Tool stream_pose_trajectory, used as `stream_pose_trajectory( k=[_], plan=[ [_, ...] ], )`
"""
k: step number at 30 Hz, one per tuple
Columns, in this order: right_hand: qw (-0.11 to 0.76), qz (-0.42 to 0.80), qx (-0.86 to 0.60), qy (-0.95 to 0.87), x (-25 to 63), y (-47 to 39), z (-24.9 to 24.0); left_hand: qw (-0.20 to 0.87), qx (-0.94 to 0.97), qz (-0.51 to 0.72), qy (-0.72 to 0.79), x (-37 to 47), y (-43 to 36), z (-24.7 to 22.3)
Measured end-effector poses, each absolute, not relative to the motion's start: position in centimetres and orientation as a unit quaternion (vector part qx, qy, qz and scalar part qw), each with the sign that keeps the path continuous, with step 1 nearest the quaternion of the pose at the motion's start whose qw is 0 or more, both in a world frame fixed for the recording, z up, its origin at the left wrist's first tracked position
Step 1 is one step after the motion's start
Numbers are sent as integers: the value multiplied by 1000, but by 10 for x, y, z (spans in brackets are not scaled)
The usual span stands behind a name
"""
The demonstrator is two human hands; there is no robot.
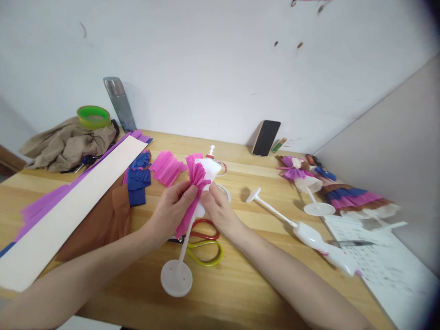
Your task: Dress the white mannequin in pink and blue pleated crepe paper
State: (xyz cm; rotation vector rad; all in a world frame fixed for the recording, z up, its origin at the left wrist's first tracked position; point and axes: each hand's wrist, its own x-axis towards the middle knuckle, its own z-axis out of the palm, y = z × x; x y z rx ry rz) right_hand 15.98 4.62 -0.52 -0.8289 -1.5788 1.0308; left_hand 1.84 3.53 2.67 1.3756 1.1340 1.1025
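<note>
Pleated pink crepe paper (196, 172) is pinched in my left hand (174, 206), whose fingers are closed on it. My right hand (220, 208) is closed around the white mannequin body (212, 167), at its side, against the pink paper. A white stem runs down from the body to a round white base (176, 278), tilted toward me. Beneath the hands lie scissors (206, 252) with red and yellow handles, their blades partly hidden. Another pink paper piece (167, 168) rests on the table just left of the mannequin.
At left are a white board (75, 206), brown paper (99, 224), blue strips (138, 178), a cloth, green tape (93, 117) and a bottle (120, 103). A phone (266, 137) leans on the wall. Right: a second mannequin (309, 235), dressed figures and a written sheet (395, 270).
</note>
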Motion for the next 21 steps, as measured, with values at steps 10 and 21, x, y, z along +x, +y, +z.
stream_pose_trajectory(
  k=[10,21],
  plan=[
    [509,440,-348,-653,161,40,3,567,479,488,459,21,33,24],
    [501,441,-359,-652,160,40,2,629,419,495,427,23,34,25]
  ],
)
